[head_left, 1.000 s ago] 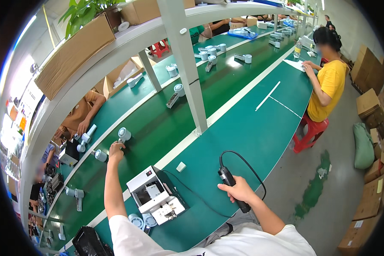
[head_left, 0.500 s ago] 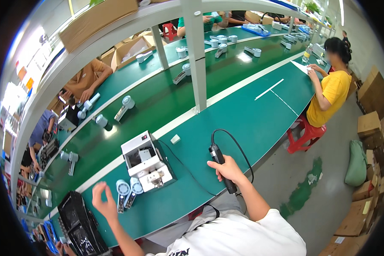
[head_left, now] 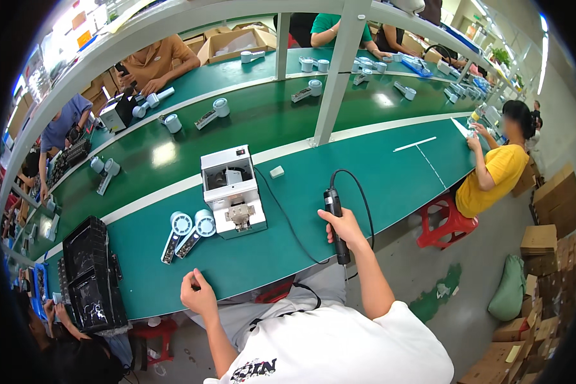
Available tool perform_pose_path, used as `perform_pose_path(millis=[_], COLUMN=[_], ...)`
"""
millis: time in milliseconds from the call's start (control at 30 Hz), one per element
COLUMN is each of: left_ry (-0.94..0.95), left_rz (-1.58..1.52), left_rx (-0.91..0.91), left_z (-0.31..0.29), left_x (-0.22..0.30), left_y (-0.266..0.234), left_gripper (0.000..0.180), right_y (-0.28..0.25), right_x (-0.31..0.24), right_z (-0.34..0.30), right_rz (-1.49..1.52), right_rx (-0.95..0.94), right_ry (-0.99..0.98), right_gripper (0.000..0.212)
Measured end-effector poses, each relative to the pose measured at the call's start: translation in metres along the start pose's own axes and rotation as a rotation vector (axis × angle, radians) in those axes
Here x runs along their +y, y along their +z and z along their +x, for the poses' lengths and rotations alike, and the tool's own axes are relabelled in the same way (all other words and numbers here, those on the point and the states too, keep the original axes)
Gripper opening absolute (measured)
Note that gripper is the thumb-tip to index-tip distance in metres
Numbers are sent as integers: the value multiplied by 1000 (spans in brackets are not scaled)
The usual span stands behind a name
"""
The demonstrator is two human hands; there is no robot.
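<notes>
Head view showed the person's right hand [head_left: 344,229] clenched around a slim black electric screwdriver with a trailing black cable [head_left: 335,221], held at the near edge of the long green workbench [head_left: 390,185]. The tool's long axis ran near to far, only slightly tilted, with one end beyond the fist toward the far side and the other end poking out below it toward the person's lap; which end carried the bit could not be told. Its cable looped up from the far end and curved back down to the right of the hand.

The left hand [head_left: 198,294] hung off the near edge of the bench, fingers curled loosely into a fist; whether anything small lay inside it could not be told. It touched nothing on the bench.

Two round-headed white plastic devices with dark handles [head_left: 189,232] lay side by side on the bench, far and slightly left of the left hand, their handles slanting toward the near left. Just right of them stood a white box-shaped screw feeder [head_left: 232,192], which sat between the two hands and left of the screwdriver. The left hand was the nearer one to the white devices; the right hand stood well apart from them, beyond the feeder.

A black plastic tray [head_left: 89,275] sat at the near left end of the bench.
</notes>
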State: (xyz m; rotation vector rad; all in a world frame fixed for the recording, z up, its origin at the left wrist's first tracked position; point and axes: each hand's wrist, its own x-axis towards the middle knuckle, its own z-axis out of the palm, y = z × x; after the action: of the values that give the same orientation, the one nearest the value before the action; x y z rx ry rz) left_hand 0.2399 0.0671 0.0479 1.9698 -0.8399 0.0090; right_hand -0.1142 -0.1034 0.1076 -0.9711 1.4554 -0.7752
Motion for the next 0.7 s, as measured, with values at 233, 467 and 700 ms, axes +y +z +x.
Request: perform_pose_path(millis=[233,467,700], left_ry=[213,158,97], left_rz=[120,127,166], left_rx=[78,14,54], left_z=[-4,6,8], left_x=[1,21,14], left_y=[-7,-8,-7], left_gripper=[14,14,14], right_y=[5,5,16], right_x=[0,0,-6], right_z=[1,-2,5], right_rz=[-17,25,-65], right_rx=[-27,11,-15], right_ry=[26,2,70], right_gripper=[37,34,33])
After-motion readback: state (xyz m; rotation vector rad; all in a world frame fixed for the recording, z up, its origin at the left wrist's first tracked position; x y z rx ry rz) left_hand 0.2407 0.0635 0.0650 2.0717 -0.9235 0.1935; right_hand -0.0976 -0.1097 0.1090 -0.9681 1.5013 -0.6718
